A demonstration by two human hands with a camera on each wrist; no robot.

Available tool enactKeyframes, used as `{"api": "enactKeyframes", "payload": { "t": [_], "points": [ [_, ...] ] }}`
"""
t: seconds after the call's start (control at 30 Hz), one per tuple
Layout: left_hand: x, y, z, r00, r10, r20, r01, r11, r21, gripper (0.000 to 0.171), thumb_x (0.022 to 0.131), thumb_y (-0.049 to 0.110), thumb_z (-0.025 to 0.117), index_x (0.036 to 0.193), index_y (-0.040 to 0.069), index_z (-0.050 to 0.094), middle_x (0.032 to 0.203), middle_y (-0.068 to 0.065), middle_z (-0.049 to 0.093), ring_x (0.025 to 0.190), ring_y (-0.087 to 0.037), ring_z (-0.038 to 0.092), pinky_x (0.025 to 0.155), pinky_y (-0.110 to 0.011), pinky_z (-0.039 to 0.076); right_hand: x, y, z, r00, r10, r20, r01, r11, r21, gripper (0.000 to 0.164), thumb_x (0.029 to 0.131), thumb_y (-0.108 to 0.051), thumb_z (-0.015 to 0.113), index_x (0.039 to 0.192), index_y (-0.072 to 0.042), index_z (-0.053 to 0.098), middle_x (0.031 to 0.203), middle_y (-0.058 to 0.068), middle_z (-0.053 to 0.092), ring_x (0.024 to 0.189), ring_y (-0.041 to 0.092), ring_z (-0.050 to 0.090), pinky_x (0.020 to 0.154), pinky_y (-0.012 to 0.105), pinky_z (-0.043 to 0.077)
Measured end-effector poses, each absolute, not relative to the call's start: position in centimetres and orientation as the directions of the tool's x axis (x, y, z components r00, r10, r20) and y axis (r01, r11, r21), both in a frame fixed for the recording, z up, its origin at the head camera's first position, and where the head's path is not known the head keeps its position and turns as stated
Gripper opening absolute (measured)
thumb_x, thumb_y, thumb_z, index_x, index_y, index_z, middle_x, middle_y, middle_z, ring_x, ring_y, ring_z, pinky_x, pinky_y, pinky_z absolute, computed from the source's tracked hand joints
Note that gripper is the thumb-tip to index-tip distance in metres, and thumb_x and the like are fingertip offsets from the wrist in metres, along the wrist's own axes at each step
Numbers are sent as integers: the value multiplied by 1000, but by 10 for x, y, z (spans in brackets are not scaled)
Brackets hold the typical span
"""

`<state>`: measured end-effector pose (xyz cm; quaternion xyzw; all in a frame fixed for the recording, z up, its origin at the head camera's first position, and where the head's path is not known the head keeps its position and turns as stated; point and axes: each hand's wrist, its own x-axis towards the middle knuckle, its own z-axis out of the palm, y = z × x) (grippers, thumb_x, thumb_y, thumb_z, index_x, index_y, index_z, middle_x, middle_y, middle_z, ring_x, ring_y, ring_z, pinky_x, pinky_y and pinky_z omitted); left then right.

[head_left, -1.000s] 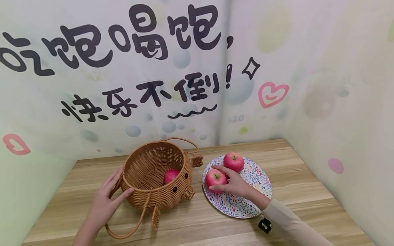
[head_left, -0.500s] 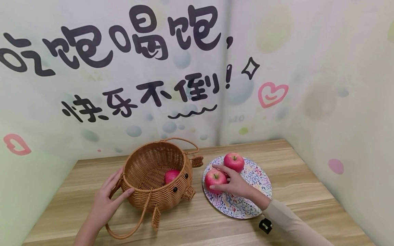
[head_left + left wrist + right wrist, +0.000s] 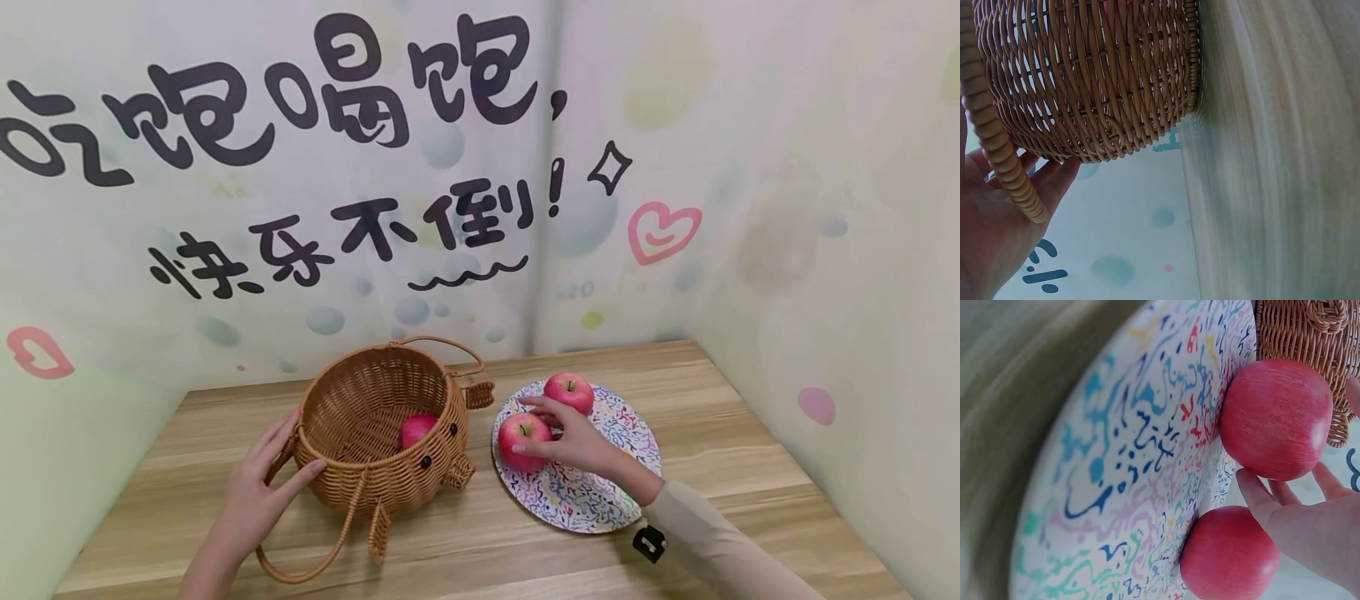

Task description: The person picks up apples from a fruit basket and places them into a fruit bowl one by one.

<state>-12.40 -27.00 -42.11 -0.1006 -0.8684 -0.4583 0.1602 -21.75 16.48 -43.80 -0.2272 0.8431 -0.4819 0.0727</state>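
Note:
The brown wicker basket (image 3: 375, 492), shaped like an animal with black eyes and a snout, stands at the left of the table. My left hand (image 3: 258, 492) rests against its near left side, thumb on the rim, fingers spread. Inside lies a red apple (image 3: 417, 430). On a round patterned plate (image 3: 600, 508) sit two more apples, the front one (image 3: 1275, 419) and the back one (image 3: 569, 393). My right hand (image 3: 573, 442) is loosely around the front apple. In the right wrist view, fingertips (image 3: 1254, 487) meet its side while a gap separates the thumb from it.
Two wicker handles hang outward from the basket, the near one (image 3: 307, 577) low over the wooden table (image 3: 480, 558). A small black device (image 3: 649, 543) hangs at the right sleeve (image 3: 705, 533). Printed walls (image 3: 450, 317) enclose the table's back and sides.
My right thumb and index finger have lifted slightly off the front apple, which stays in nearly the same spot on the plate. The left hand and basket have not moved.

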Motion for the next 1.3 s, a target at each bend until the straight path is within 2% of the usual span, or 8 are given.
{"api": "enactKeyframes", "payload": {
  "t": [0.47, 0.53, 0.7, 0.77, 1.0, 1.03, 1.2, 1.3],
  "points": [
    [-124, -270, -421, -924, 30, 382, 333, 555, 762, 77, 98, 9, 77, 165, 9, 38, 163, -26, 38, 128, 23, 33, 99, 1, 36, -223, 165, -430, -892, -429, 140, -317, 376, -870, 65, 93, -16, 82, 149, 2, 54, 144, 36, 55, 133, 55, 55, 111, 62, 49],
    [-124, -270, -421, -927, 27, 375, 325, 558, 763, 77, 98, 9, 77, 165, 10, 38, 164, -26, 38, 134, 15, 37, 99, 1, 36, -223, 165, -428, -890, -430, 151, -325, 368, -871, 64, 94, -16, 82, 149, 1, 54, 143, 36, 55, 132, 56, 55, 111, 62, 49],
    [-123, -269, -420, -933, 25, 360, 310, 568, 762, 78, 98, 10, 76, 165, 9, 37, 164, -25, 37, 144, -35, 43, 98, 2, 35, -226, 165, -424, -883, -439, 165, -343, 364, -866, 64, 95, -19, 81, 150, -1, 54, 144, 37, 55, 130, 56, 56, 109, 61, 52],
    [-124, -269, -420, -933, 26, 359, 309, 570, 761, 78, 98, 10, 76, 165, 9, 37, 164, -25, 37, 141, -45, 42, 98, 2, 35, -227, 164, -421, -883, -441, 162, -340, 361, -868, 66, 96, -21, 81, 152, -2, 53, 145, 36, 55, 130, 56, 57, 109, 61, 52],
    [-124, -269, -420, -932, 24, 360, 309, 572, 760, 78, 98, 11, 77, 165, 9, 37, 164, -24, 38, 144, -31, 44, 98, 2, 35, -230, 160, -413, -890, -429, 154, -331, 374, -867, 64, 96, -22, 81, 151, -3, 54, 145, 31, 57, 129, 53, 59, 108, 60, 53],
    [-124, -269, -420, -933, 25, 359, 308, 573, 760, 78, 98, 10, 77, 165, 9, 37, 164, -25, 38, 143, -40, 43, 98, 2, 35, -230, 160, -413, -890, -428, 158, -334, 378, -863, 63, 96, -21, 80, 151, -3, 54, 144, 31, 58, 128, 52, 59, 108, 60, 54],
    [-124, -269, -419, -931, 28, 365, 314, 574, 757, 78, 98, 10, 77, 165, 7, 37, 164, -26, 38, 141, -48, 42, 98, 2, 34, -230, 156, -408, -887, -434, 159, -341, 381, -860, 60, 98, -20, 77, 151, -4, 54, 145, 29, 58, 128, 50, 60, 108, 58, 54],
    [-123, -269, -419, -929, 29, 369, 318, 574, 755, 78, 98, 10, 77, 164, 7, 37, 163, -26, 38, 141, -46, 42, 98, 2, 34, -230, 153, -404, -888, -434, 150, -331, 378, -865, 60, 99, -22, 77, 152, -4, 54, 146, 27, 58, 130, 48, 60, 110, 58, 53]
  ]
}}
